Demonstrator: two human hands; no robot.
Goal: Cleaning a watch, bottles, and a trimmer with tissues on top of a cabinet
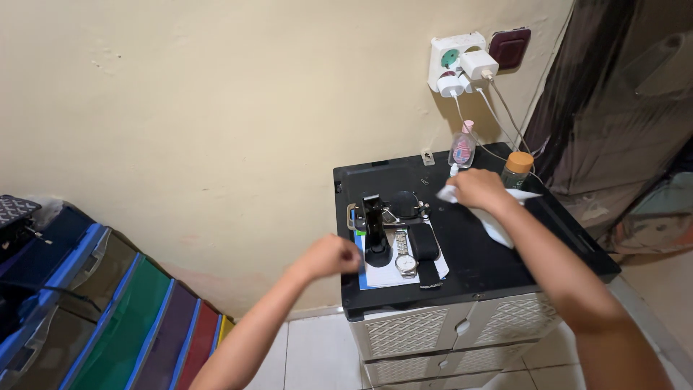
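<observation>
Cloth (498,220), white and crumpled, is pressed under the right hand (478,189) on the black top (505,260) of a plastic drawer cabinet (447,336), toward its back right corner. The fingers are closed down over the upper end of the cloth, while the loose end trails forward along the forearm. It is judged soft, light and limp; it would bunch rather than slide as one piece, and is best gathered in a fist near its middle.

The left hand (330,256) is curled into a loose fist at the front left edge of the top, touching or just beside a sheet of white paper (386,274); whether anything is gripped in it cannot be told.

On that paper a black stand (375,231) is set upright, with a steel wristwatch (405,256) and a black case (424,242) laid beside it. A pair of glasses (403,206) is seen just behind them.

Along the back edge two containers are stood upright. A small clear bottle (462,146) with a pink cap holds a clear liquid, the level of which cannot be read. An orange-capped bottle (517,168) near the back right corner looks greenish inside; its contents cannot be made out.

Above, a wall socket block (456,61) is loaded with white chargers, their cables hanging down behind the cabinet.
</observation>
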